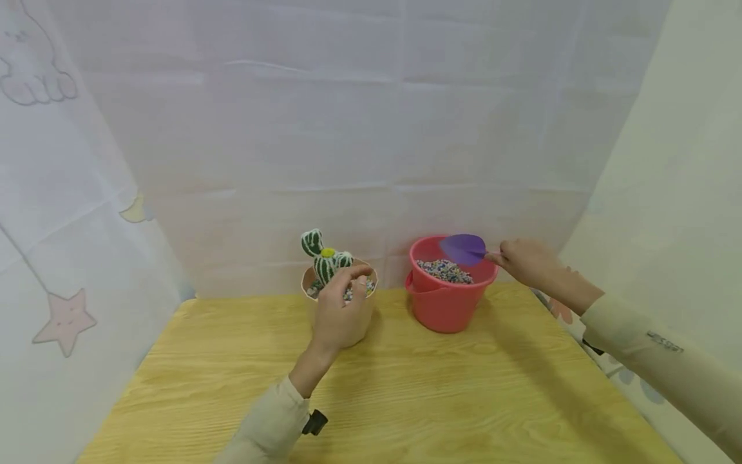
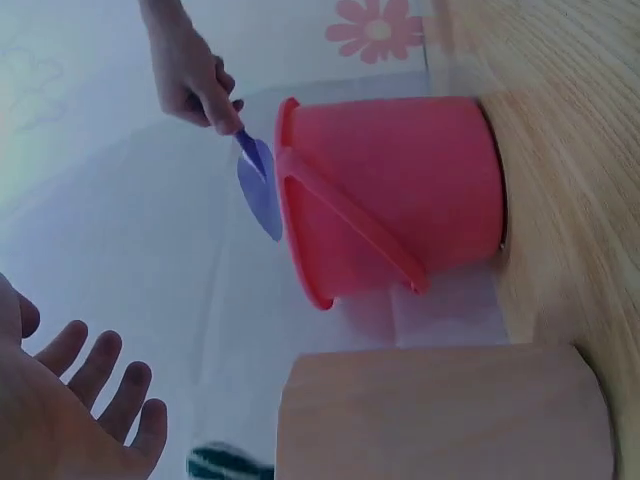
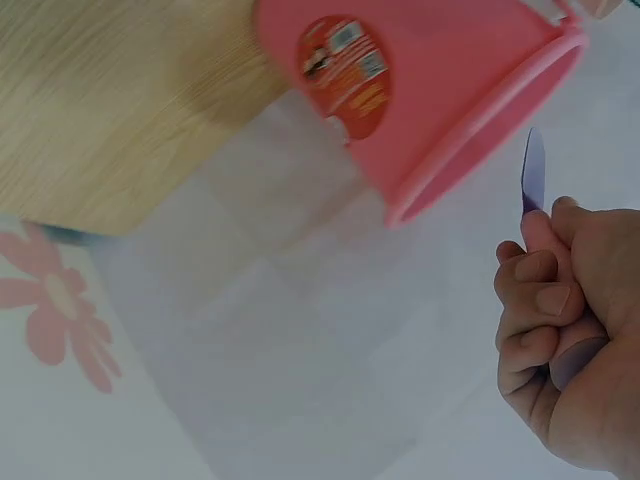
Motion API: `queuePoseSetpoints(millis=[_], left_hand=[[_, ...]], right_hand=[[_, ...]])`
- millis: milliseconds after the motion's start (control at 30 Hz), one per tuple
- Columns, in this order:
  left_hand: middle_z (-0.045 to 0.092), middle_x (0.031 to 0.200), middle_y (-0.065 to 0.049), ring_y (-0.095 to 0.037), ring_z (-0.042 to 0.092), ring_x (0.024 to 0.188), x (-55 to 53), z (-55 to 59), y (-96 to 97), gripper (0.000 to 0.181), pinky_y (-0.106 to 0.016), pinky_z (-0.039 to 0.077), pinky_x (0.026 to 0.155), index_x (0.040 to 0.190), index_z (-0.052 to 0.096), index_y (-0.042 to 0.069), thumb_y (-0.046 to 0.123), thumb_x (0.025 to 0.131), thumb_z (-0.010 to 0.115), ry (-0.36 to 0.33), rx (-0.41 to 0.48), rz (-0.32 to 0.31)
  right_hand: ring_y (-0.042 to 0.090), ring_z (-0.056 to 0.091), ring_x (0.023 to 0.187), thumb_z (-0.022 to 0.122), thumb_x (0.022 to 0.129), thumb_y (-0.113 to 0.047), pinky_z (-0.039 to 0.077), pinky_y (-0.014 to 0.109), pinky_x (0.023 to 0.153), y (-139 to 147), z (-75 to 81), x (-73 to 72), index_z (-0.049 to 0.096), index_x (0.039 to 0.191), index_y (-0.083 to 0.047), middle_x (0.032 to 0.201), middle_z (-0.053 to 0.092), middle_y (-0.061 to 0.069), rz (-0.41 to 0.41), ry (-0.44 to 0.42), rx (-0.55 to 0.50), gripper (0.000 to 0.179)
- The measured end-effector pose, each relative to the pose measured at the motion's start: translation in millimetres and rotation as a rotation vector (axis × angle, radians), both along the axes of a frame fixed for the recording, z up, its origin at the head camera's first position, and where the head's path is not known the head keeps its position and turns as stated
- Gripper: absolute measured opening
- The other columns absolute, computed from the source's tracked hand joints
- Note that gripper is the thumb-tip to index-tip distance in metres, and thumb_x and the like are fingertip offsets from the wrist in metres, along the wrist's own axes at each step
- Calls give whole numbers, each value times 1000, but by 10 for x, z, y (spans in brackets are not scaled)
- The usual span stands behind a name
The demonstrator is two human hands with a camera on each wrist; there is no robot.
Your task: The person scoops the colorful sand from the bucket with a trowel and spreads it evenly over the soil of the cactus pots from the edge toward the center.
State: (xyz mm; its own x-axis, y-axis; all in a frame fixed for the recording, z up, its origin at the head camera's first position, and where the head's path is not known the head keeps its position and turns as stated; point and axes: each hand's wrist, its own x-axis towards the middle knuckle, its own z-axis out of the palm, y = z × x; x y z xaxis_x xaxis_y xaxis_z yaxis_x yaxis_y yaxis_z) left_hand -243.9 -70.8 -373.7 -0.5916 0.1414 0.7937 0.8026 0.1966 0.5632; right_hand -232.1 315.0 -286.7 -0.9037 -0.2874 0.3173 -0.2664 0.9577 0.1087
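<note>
My right hand [image 1: 526,263] grips the handle of a small trowel with a purple blade [image 1: 464,249]. The blade is over the opening of a pink bucket [image 1: 446,308], above multicoloured small pebbles [image 1: 445,270]. In the right wrist view, fingers [image 3: 540,300] wrap the trowel's handle. My left hand [image 1: 341,316] is in front of a light wood-toned pot [image 1: 365,316], fingers loosely bent and holding nothing. A green and white knitted-looking cactus [image 1: 324,265] with a yellow flower stands in the pot, pebbles around its base. From the head view, the left hand hides part of the pot.
Both containers stand on a wood-grain table [image 1: 440,399] near its back edge, the bucket to the right of the pot. A pale cloth [image 1: 359,129] hangs behind. The bucket's handle [image 2: 350,215] hangs down along its side.
</note>
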Motion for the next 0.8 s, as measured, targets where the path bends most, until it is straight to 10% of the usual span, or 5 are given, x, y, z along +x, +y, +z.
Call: queuePoseSetpoints(millis=[267,633,800], left_hand=[[64,124,-5,-24,57,116,-23,28,584,27,-48,46,100,128,67,9,16,105,55,-106,-81,-175],[34,154,-11,-33,35,144,-319,-303,997,59,-47,36,112,155,35,16,29,103,59,-427,52,-145],[28,161,-13,-30,33,145,-327,-458,1149,74,-48,34,113,162,25,16,40,101,61,-551,134,-176]], right_hand=[[18,48,50,68,100,-31,37,34,46,141,-47,-115,53,68,-13,57,45,0,-78,2,59,40],[17,45,52,66,98,-21,35,32,48,-142,27,-161,51,65,-13,59,47,1,-124,-56,104,37],[14,39,50,67,97,-22,31,29,46,-222,56,-124,50,60,-13,55,43,-2,-170,-120,-45,41]])
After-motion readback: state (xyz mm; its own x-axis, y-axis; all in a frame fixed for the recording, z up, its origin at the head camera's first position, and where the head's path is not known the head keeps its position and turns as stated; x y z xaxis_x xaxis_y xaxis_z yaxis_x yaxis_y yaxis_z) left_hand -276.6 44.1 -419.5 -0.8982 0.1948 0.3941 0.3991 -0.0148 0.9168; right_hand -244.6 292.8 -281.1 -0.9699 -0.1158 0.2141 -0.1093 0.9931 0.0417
